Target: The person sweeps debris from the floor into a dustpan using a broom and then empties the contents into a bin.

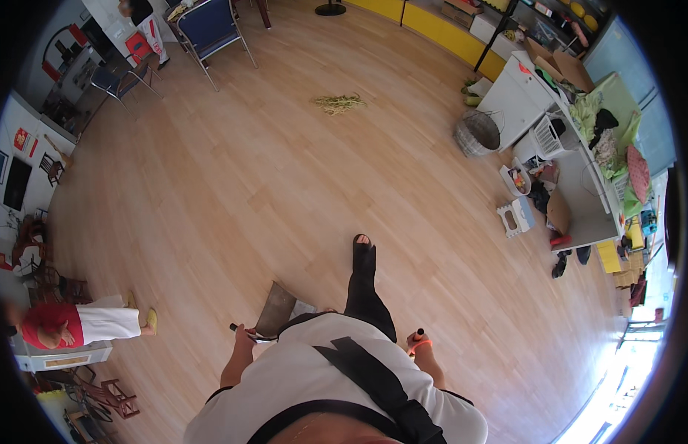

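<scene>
My left hand [245, 337] is closed around the thin dark handle of a dustpan [276, 311], whose grey pan hangs just above the wooden floor in front of my body. Low at my right side, my right hand [418, 342] grips an orange and black handle [418, 335]; what that handle belongs to is hidden by my body. One dark trouser leg with an open-toed shoe [362, 251] steps forward between the two hands. A small pile of dry yellowish stalks [339, 103] lies on the floor far ahead.
A white table [581, 185] with clothes, a basket and boxes stands at the right, with a wire bin [478, 133] and small stool [516, 217] beside it. Chairs [209, 29] stand at the far left. A person in red and white [85, 323] is at the left.
</scene>
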Demonstrator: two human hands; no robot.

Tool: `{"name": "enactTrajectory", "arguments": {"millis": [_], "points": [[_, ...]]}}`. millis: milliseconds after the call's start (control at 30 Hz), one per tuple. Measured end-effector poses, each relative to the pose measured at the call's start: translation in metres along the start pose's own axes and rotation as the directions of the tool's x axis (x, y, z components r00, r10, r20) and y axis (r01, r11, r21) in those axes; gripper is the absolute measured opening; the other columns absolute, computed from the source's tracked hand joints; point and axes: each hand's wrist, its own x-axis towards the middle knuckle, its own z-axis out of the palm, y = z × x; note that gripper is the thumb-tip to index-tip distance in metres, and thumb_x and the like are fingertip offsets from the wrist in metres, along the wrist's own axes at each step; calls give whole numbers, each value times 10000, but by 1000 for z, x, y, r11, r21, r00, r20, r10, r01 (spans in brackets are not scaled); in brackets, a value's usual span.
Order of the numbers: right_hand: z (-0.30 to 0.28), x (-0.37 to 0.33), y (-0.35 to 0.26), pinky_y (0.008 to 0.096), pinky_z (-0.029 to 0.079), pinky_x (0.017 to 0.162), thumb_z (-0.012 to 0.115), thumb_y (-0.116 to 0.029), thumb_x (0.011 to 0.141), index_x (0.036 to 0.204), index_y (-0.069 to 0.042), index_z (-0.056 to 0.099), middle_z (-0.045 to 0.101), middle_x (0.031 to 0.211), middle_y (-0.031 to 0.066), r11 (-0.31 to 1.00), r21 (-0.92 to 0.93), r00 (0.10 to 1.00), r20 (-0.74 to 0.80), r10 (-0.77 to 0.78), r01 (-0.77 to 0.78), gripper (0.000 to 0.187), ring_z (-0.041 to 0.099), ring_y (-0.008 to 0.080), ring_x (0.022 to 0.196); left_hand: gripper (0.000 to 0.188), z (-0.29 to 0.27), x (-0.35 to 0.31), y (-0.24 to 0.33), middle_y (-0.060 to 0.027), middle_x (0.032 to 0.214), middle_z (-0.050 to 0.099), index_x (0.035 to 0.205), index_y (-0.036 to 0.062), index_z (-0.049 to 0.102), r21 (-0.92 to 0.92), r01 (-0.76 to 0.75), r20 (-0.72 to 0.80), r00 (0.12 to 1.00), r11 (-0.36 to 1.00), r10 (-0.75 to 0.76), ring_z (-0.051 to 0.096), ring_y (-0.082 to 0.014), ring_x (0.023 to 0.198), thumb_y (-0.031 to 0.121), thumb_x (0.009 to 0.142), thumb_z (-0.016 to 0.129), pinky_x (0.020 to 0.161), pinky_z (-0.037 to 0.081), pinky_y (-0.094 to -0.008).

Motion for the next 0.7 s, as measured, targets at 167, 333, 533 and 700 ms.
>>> {"name": "enactTrajectory", "arguments": {"millis": [167, 333, 533, 700], "points": [[182, -60, 33, 245, 426, 431, 439, -54, 650, 597, -62, 408, 407, 542, 39, 993, 114, 996, -85, 35, -25, 62, 426, 151, 481, 155, 77, -9, 4, -43, 518, 347, 645, 63, 324, 100, -83, 116, 991, 991, 71, 372, -151, 492, 149, 713, 433, 499, 387, -273], [348, -49, 21, 215, 442, 410, 555, -123, 578, 574, -42, 421, 431, 587, 68, 992, 111, 994, -80, 69, -60, 157, 457, 162, 516, 198, 199, -30, 30, -18, 491, 335, 599, 83, 312, -71, -120, -39, 992, 990, 117, 357, -133, 423, 163, 717, 450, 454, 377, -256], [527, -42, 32, 223, 446, 419, 497, -78, 612, 626, -11, 397, 420, 619, 88, 999, 6, 996, 66, 53, -54, 122, 453, 181, 541, 219, 337, -40, 56, -13, 447, 326, 573, 86, 315, -108, -82, -5, 997, 991, 81, 371, -132, 391, 175, 721, 450, 444, 392, -240], [632, -23, 48, 226, 438, 414, 469, -47, 611, 633, -1, 391, 414, 607, 95, 980, -181, 993, 102, -61, 79, 94, 449, 192, 516, 206, 461, -16, 90, -21, 464, 345, 583, 81, 333, -114, -86, 69, 993, 990, 95, 387, -137, 410, 173, 718, 458, 460, 403, -246]]}}
